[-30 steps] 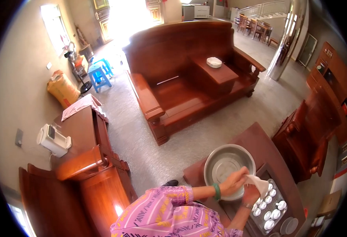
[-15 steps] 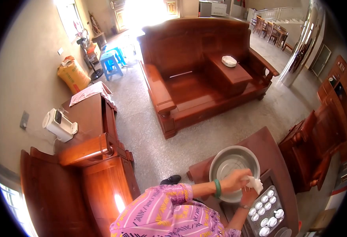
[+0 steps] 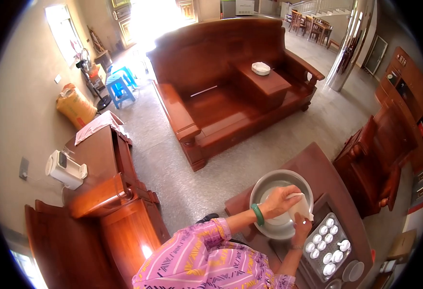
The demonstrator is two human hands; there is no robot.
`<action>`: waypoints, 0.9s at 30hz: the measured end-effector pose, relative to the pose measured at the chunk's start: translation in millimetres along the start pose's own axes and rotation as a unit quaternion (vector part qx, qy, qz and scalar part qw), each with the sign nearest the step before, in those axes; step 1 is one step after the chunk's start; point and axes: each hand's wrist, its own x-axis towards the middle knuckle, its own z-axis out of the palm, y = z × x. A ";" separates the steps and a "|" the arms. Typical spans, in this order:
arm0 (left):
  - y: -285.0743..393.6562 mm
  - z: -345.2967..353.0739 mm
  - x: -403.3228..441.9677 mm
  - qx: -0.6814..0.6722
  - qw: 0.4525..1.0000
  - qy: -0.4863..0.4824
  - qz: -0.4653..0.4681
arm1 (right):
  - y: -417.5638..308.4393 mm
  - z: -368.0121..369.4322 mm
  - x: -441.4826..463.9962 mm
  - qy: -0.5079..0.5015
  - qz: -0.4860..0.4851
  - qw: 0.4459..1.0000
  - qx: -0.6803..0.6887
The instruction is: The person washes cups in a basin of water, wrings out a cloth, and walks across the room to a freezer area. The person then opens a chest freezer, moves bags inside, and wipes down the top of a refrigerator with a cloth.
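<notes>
Lifted clear of the tray side since the earlier frame, the cloth (image 3: 300,209) is now drawn out between the hands, over the right part of the metal basin (image 3: 279,233). The left hand (image 3: 280,200), above the basin, is closed with its fingers pinching the cloth's upper edge; the right hand (image 3: 301,230), at the basin's near right rim, is curled closed on the lower end. Just right of the basin, a tray (image 3: 335,240) carries small white cups (image 3: 321,245), with round dishes (image 3: 353,270) beyond it to the right. The worktop (image 3: 312,168) under the basin extends past its far side. Farther off, a wooden chair (image 3: 372,161) stands right of the basin and a wooden sofa (image 3: 216,108) beyond it.
</notes>
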 end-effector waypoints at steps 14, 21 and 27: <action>10.0 6.3 7.4 -0.030 0.999 -0.026 -0.006 | -4.6 -21.3 -6.5 -0.078 -0.067 0.970 0.222; 14.1 7.1 10.2 -0.032 0.998 -0.049 -0.008 | -16.3 -25.9 -12.7 -0.066 -0.036 0.957 0.281; 9.6 4.9 12.4 -0.031 0.999 -0.037 0.004 | 1.0 -43.4 1.6 -0.068 -0.069 0.942 0.320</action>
